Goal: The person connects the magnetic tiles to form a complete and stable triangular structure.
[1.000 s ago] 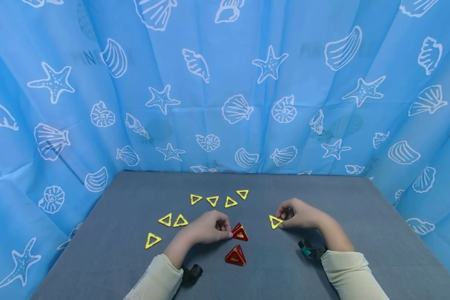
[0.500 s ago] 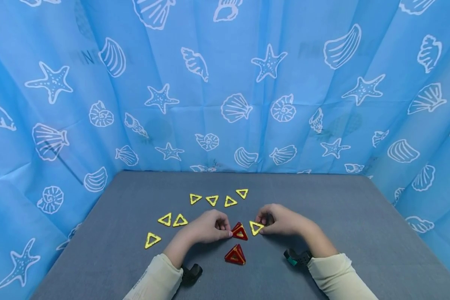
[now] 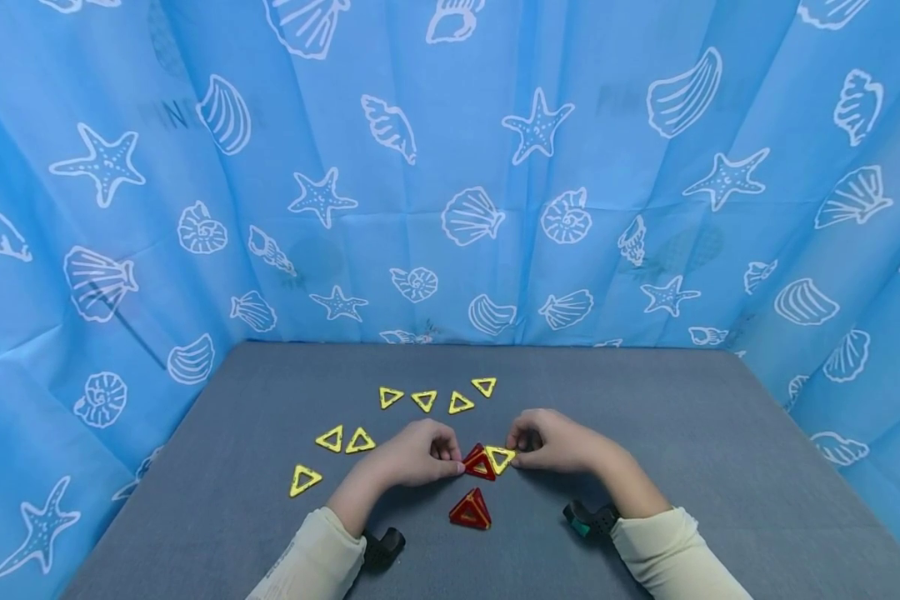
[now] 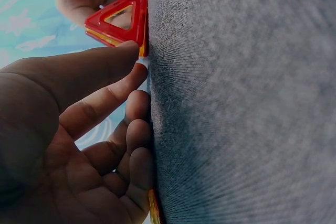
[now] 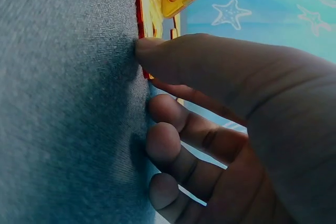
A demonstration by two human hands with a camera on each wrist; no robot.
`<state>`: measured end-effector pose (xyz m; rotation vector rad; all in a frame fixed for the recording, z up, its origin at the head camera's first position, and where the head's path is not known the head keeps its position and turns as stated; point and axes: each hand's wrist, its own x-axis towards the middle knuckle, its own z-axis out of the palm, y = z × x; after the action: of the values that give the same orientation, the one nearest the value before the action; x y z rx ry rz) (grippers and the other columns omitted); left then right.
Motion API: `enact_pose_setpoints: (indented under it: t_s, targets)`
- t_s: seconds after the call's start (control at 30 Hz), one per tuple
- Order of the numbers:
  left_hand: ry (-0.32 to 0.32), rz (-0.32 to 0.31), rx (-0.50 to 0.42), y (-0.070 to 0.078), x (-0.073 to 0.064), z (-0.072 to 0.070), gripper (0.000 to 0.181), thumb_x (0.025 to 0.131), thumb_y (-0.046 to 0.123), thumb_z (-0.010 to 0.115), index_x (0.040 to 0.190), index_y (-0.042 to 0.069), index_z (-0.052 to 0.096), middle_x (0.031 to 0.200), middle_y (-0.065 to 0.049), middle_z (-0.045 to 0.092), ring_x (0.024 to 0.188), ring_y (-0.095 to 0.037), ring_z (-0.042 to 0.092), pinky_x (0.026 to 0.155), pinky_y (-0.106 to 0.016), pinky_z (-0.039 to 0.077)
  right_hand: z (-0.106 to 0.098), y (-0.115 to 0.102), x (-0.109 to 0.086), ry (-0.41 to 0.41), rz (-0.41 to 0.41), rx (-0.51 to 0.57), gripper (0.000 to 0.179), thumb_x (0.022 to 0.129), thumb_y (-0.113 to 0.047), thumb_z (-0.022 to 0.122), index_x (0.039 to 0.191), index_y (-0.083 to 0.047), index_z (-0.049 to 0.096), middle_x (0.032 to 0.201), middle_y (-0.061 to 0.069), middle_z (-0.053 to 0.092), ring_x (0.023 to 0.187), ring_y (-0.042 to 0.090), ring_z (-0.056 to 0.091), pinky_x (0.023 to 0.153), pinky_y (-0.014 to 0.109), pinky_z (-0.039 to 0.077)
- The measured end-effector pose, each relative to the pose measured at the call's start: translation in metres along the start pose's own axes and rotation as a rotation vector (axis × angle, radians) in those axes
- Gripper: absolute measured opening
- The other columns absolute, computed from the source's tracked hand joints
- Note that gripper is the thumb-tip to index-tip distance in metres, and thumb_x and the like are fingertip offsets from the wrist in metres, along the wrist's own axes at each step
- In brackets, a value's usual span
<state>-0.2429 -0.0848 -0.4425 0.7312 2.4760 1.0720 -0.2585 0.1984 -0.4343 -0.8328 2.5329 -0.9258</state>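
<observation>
In the head view my left hand pinches a corner of a small pyramid of red magnetic tiles between thumb and forefinger. In the left wrist view the thumb tip lies on that pyramid's red tile. From the other side, my right hand grips a yellow triangular magnetic tile by its edge. This tile overlaps the pyramid's right side. In the right wrist view the right thumb covers part of a tile seen edge-on. A second red pyramid stands just nearer to me.
Several yellow triangles lie flat in a row farther back. To the left are a pair of yellow triangles and a single one. A blue shell-patterned curtain rises behind and beside the grey table.
My right hand has moved left with the yellow tile and brought it up to the red pyramid. The left hand has stayed at the pyramid's corner.
</observation>
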Motion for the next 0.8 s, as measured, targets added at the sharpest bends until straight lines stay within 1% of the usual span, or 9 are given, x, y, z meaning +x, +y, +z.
enact_pose_setpoints:
  t_s: [0.23, 0.4, 0.53, 0.67, 0.8]
  targets:
    - [0.001, -0.007, 0.001, 0.000, 0.001, 0.000, 0.012, 0.098, 0.019, 0.078, 0.089, 0.015, 0.072, 0.082, 0.003, 0.064, 0.075, -0.013, 0.056, 0.068, -0.030, 0.045, -0.002, -0.001, -0.001, -0.014, -0.006, 0.013, 0.010, 0.095, -0.016, 0.079, 0.098, -0.011, 0.071, 0.093, -0.002, 0.066, 0.082, 0.011, 0.060, 0.071, 0.026, 0.050]
    - [0.000, -0.012, -0.001, 0.001, 0.000, 0.000, 0.011, 0.098, 0.019, 0.077, 0.089, 0.015, 0.072, 0.083, 0.003, 0.064, 0.076, -0.013, 0.056, 0.068, -0.030, 0.045, -0.004, -0.003, -0.001, -0.005, -0.003, 0.036, 0.009, 0.096, -0.017, 0.078, 0.100, -0.012, 0.071, 0.094, -0.002, 0.067, 0.081, 0.013, 0.059, 0.069, 0.027, 0.050]
    - [-0.005, -0.013, -0.011, 0.000, 0.001, -0.001, 0.010, 0.098, 0.019, 0.077, 0.090, 0.014, 0.072, 0.083, 0.002, 0.064, 0.077, -0.014, 0.057, 0.069, -0.030, 0.046, -0.003, -0.009, -0.001, 0.015, -0.038, 0.036, 0.008, 0.096, -0.015, 0.076, 0.100, -0.011, 0.070, 0.093, -0.002, 0.066, 0.078, 0.014, 0.058, 0.067, 0.027, 0.050]
    - [-0.009, -0.010, -0.021, -0.001, 0.001, -0.001, 0.010, 0.098, 0.019, 0.077, 0.090, 0.014, 0.072, 0.083, 0.002, 0.065, 0.076, -0.014, 0.058, 0.069, -0.030, 0.046, 0.000, -0.015, 0.001, 0.031, -0.085, 0.039, 0.010, 0.096, -0.015, 0.076, 0.103, -0.011, 0.071, 0.093, -0.003, 0.065, 0.078, 0.013, 0.059, 0.067, 0.026, 0.050]
    - [-0.013, -0.010, -0.023, -0.003, 0.002, 0.000, 0.010, 0.098, 0.020, 0.077, 0.090, 0.016, 0.072, 0.083, 0.004, 0.065, 0.075, -0.012, 0.058, 0.069, -0.029, 0.046, 0.003, -0.015, 0.003, 0.019, -0.093, 0.068, 0.014, 0.096, -0.019, 0.077, 0.108, -0.013, 0.073, 0.097, -0.002, 0.067, 0.080, 0.013, 0.061, 0.070, 0.027, 0.052]
